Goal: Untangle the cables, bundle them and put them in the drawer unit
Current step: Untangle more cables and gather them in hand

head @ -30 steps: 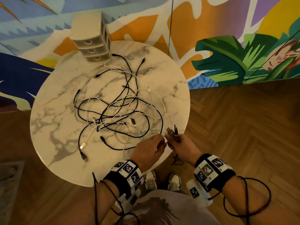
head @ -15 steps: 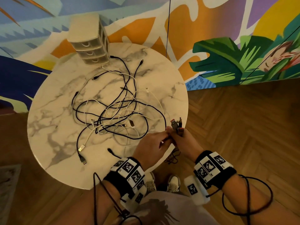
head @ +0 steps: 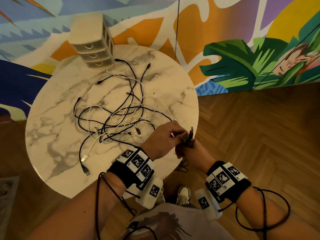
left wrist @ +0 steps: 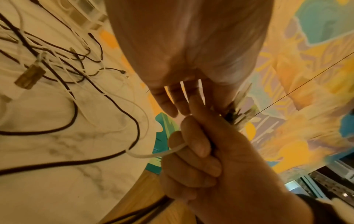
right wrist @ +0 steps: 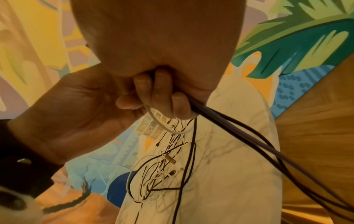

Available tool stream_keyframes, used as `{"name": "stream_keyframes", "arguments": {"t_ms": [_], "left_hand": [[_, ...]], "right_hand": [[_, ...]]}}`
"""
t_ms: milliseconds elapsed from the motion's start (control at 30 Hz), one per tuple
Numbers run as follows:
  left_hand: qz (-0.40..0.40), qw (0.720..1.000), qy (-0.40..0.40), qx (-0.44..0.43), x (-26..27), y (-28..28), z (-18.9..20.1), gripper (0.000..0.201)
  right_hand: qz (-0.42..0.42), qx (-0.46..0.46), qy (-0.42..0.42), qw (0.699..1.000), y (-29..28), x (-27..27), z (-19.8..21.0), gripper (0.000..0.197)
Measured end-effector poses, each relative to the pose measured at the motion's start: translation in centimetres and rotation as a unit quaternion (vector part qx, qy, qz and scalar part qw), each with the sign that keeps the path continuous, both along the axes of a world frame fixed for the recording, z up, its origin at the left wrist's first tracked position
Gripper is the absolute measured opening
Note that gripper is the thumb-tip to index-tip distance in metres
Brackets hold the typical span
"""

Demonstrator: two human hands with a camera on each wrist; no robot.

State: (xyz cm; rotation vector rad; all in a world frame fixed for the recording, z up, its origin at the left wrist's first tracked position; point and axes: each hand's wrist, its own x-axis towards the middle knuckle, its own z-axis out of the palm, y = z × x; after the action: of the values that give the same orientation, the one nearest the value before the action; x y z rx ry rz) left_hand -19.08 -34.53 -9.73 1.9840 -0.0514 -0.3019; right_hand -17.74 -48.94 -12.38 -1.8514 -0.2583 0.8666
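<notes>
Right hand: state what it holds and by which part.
The right hand grips a bunch of cables just below their plugs, which stick up above the fist. The left hand pinches at those plugs.

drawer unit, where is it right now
In the head view the drawer unit stands at the far left edge of the marble table, beyond the tangled cables, against the mural wall.

- The desk [head: 52, 135] is cream marble with grey veins.
- The cables [head: 121, 116] on it are black and white, mixed.
- The drawer unit [head: 91, 40] is pale beige.
- The plugs [head: 187, 137] show orange tips.
- The wristbands [head: 136, 163] are black, with black-and-white square code tags.
- The wall [head: 242, 40] carries a mural: green leaves, with orange, blue, purple and yellow shapes.
- The floor [head: 259, 135] is brown herringbone wood.
</notes>
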Motion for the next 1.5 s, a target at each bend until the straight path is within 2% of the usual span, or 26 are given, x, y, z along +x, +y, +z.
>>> {"name": "stream_keyframes", "arguments": {"t_ms": [167, 267, 433, 533, 733, 800, 867, 967, 1000, 1067, 1133, 1200, 1267, 1300, 1333, 1400, 1433, 1500], "left_hand": [[0.056, 0.997, -0.025, -0.049, 0.2, -0.9, 1.4, 0.015], [0.047, 0.997, -0.028, -0.047, 0.5, -1.1, 2.0, 0.014], [0.051, 0.998, -0.040, -0.027, 0.5, -0.9, 1.7, 0.015], [0.068, 0.995, -0.038, -0.056, 0.1, -1.1, 1.8, 0.014], [0.061, 0.994, -0.083, -0.032, -0.1, -1.4, 1.9, 0.014], [0.060, 0.993, -0.099, -0.023, -0.2, -1.5, 1.9, 0.014], [0.068, 0.992, -0.100, -0.041, -0.2, -1.6, 1.8, 0.014], [0.106, 0.987, -0.107, -0.056, 0.1, -1.2, 1.1, 0.025], [0.122, 0.985, -0.091, -0.078, 0.3, -1.1, 0.9, 0.027], [0.120, 0.983, -0.009, -0.137, 0.5, -0.8, -0.2, 0.027], [0.079, 0.978, 0.087, -0.170, 0.6, -0.9, -1.5, 0.027], [0.070, 0.963, 0.150, -0.212, 0.5, -1.0, -2.5, 0.033], [0.105, 0.945, 0.199, -0.238, 0.0, -1.2, -3.6, 0.027], [0.106, 0.946, 0.217, -0.217, -0.5, -1.3, -4.5, 0.022], [0.092, 0.959, 0.214, -0.162, -1.3, -1.3, -5.6, 0.020], [-0.008, 0.989, 0.140, 0.040, -2.9, -0.7, -8.5, 0.026], [-0.061, 0.982, 0.112, 0.143, -3.6, -0.2, -9.9, 0.042], [-0.092, 0.942, 0.091, 0.309, -4.5, 1.3, -11.7, 0.061]], "right_hand": [[-0.026, 0.066, 0.019, 0.997, 0.0, -0.1, 0.8, 0.041], [-0.028, 0.082, 0.009, 0.996, 0.2, -0.1, 1.2, 0.043], [0.016, 0.053, -0.002, 0.998, 0.0, 0.2, 0.8, 0.045], [0.027, 0.032, -0.035, 0.999, 0.0, 0.4, 0.4, 0.039], [-0.079, 0.123, -0.117, 0.982, 0.7, 0.3, 0.4, 0.028], [-0.106, 0.043, -0.140, 0.984, 0.4, 0.5, -0.8, 0.016], [-0.119, -0.040, -0.157, 0.980, 0.0, 0.7, -1.5, 0.021], [-0.141, 0.017, -0.150, 0.978, 0.0, 1.0, -1.3, 0.016], [-0.163, 0.048, -0.116, 0.979, 0.0, 1.1, -0.9, 0.026], [-0.214, 0.143, -0.030, 0.966, 0.0, 1.4, 0.1, 0.042], [-0.253, 0.218, 0.010, 0.943, -0.3, 1.7, 0.8, 0.044], [-0.251, 0.184, -0.004, 0.950, -0.8, 1.7, 0.9, 0.048], [-0.258, 0.178, -0.009, 0.950, -1.5, 1.6, 0.8, 0.052], [-0.273, 0.191, 0.004, 0.943, -1.7, 1.6, 1.2, 0.055], [-0.292, 0.198, 0.018, 0.936, -1.7, 1.7, 1.2, 0.057], [-0.334, 0.204, 0.046, 0.919, -1.3, 2.1, 1.5, 0.061], [-0.351, 0.204, 0.055, 0.912, -1.2, 2.2, 1.5, 0.061], [-0.365, 0.210, 0.057, 0.905, -1.2, 2.4, 1.5, 0.061]]}}
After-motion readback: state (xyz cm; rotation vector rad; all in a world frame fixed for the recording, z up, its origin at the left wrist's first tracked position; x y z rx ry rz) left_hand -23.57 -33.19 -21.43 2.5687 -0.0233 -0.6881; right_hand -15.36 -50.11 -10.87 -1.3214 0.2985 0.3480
